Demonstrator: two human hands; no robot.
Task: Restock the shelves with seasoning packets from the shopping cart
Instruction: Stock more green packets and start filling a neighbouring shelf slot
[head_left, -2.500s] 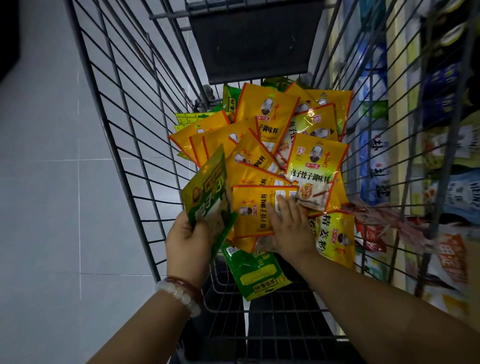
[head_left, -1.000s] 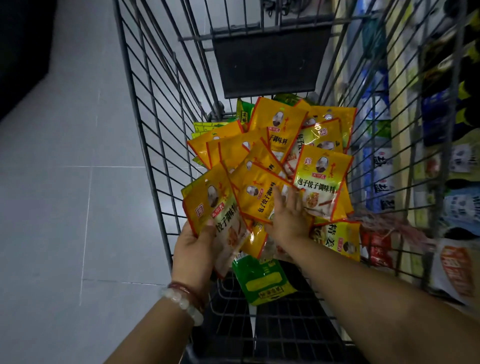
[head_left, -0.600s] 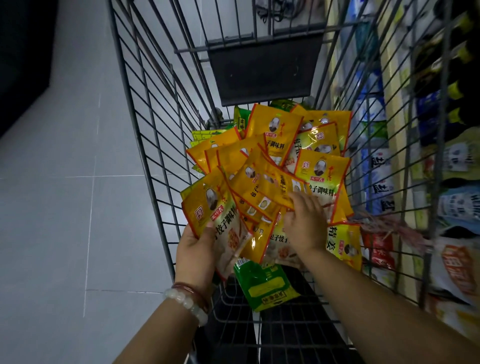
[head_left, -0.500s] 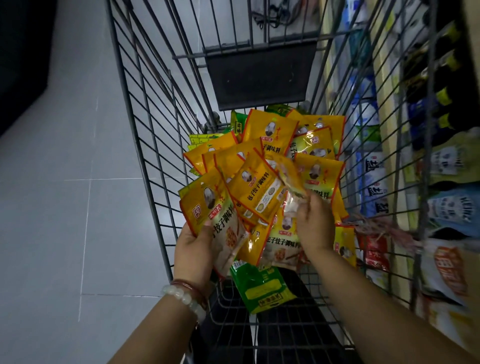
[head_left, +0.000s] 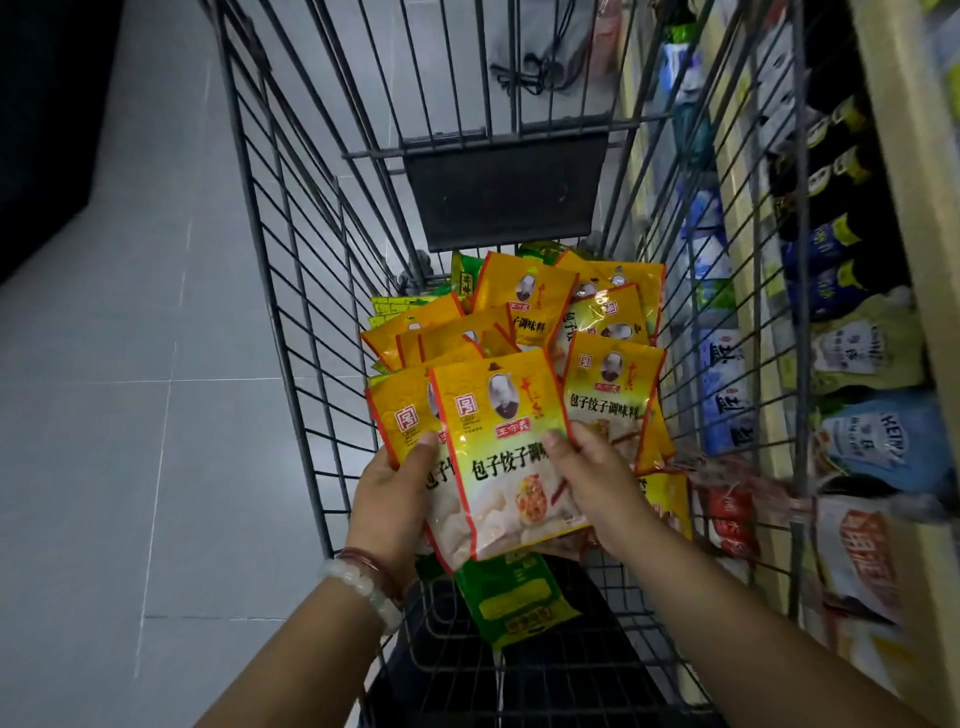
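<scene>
Inside the wire shopping cart (head_left: 291, 322) lies a heap of yellow seasoning packets (head_left: 524, 306) with red trim. Above the heap I hold a small stack of the same yellow packets (head_left: 498, 457) upright, facing me. My left hand (head_left: 389, 499) grips the stack's left side, thumb on the front of the rear packet. My right hand (head_left: 597, 483) pinches the front packet's right edge, thumb on its face. A green packet (head_left: 519, 603) lies on the cart floor just below the stack.
Store shelves (head_left: 893, 156) run along the right of the cart, holding dark bottles (head_left: 831, 176), blue and white pouches (head_left: 872, 441) and other bagged goods. Grey tiled floor (head_left: 130, 415) spreads to the left. A black flap (head_left: 504, 192) closes the cart's far end.
My right hand lifted a yellow packet off the heap and laid it on the front of the stack in my left hand. The stack now faces me squarely.
</scene>
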